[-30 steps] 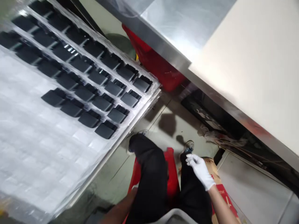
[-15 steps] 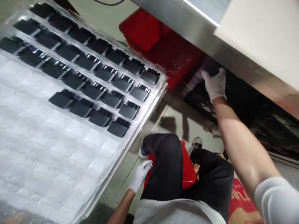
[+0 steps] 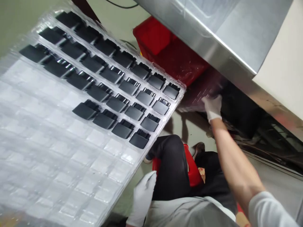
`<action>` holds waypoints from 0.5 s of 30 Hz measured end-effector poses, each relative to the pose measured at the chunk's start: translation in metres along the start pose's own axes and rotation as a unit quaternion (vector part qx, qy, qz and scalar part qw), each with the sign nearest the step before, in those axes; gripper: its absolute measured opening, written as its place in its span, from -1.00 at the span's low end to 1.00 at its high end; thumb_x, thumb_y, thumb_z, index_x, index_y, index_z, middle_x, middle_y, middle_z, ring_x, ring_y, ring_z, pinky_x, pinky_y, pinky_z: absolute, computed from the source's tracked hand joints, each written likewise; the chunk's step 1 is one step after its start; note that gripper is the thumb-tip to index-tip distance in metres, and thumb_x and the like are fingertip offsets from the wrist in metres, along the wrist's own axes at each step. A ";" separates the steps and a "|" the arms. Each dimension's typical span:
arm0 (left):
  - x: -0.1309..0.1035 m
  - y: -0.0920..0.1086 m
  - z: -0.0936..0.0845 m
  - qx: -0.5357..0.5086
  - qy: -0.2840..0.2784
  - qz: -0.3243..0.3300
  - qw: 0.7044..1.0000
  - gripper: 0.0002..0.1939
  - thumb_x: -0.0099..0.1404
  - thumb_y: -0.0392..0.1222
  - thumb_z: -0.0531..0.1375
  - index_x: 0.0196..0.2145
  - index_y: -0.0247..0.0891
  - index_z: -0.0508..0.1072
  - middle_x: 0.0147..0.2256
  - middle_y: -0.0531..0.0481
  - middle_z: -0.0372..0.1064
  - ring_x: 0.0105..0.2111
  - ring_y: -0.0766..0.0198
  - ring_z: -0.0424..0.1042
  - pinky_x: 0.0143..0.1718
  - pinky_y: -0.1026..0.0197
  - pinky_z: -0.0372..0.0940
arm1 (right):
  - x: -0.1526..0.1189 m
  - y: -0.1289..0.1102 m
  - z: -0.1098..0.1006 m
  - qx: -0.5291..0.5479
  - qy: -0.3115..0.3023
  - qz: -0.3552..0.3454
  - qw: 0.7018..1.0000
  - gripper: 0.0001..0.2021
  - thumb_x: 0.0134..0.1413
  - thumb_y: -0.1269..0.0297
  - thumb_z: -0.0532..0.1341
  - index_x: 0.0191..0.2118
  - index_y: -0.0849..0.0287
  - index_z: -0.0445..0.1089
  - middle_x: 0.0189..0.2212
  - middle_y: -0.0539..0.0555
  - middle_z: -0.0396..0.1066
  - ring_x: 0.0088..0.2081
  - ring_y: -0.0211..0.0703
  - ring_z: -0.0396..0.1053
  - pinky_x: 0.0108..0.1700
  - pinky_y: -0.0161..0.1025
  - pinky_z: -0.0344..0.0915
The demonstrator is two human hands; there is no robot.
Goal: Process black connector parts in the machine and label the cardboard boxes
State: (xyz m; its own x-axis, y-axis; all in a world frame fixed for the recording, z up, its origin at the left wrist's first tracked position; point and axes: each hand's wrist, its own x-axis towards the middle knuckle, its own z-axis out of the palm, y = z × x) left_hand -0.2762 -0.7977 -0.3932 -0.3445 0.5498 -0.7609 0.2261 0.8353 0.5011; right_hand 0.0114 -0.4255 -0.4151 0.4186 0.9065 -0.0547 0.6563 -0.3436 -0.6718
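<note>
My right hand [image 3: 213, 107], in a white glove, reaches under a metal worktable. Its fingers are closed at the edge of a translucent plastic tray [image 3: 197, 99], which is blurred and partly in the table's shadow. My left hand [image 3: 144, 195], also gloved, is low beside my left thigh, near the edge of the big clear tray; smeared by motion, its fingers cannot be told apart. On the left, that clear plastic blister tray [image 3: 104, 165] carries rows of black plastic parts [image 3: 123, 128] in its far pockets, while its nearer pockets hold no black parts.
A red bin [image 3: 151, 36] stands under the metal worktable [image 3: 205, 44], beyond the blister tray. Dark clutter [image 3: 272, 129] lies beneath the table at right. Below me is a red stool [image 3: 194, 175]. A black cable [image 3: 123, 5] runs across the floor at the top.
My right hand has come slightly down and toward me, and the translucent tray shows more at its fingers. My left hand has moved down nearer my body. The view has shifted.
</note>
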 end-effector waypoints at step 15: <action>0.028 0.130 0.164 -0.012 -0.200 0.239 0.950 -0.90 0.27 -0.30 0.28 -0.33 -0.34 0.63 -0.28 -0.10 0.62 -0.22 0.20 0.55 -0.10 0.25 0.37 | -0.267 0.100 -0.068 -0.009 -0.112 0.113 0.987 -0.03 -0.08 0.08 0.38 0.45 0.22 0.07 0.16 0.35 0.46 0.15 0.35 0.46 0.19 0.13 0.38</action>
State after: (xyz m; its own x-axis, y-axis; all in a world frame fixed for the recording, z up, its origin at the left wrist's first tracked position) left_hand -0.1072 -0.6738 -0.4173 0.1674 0.8259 -0.5384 0.2476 0.4934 0.8338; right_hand 0.0077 -0.7185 -0.4174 0.4084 0.8366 -0.3651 0.5739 -0.5463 -0.6101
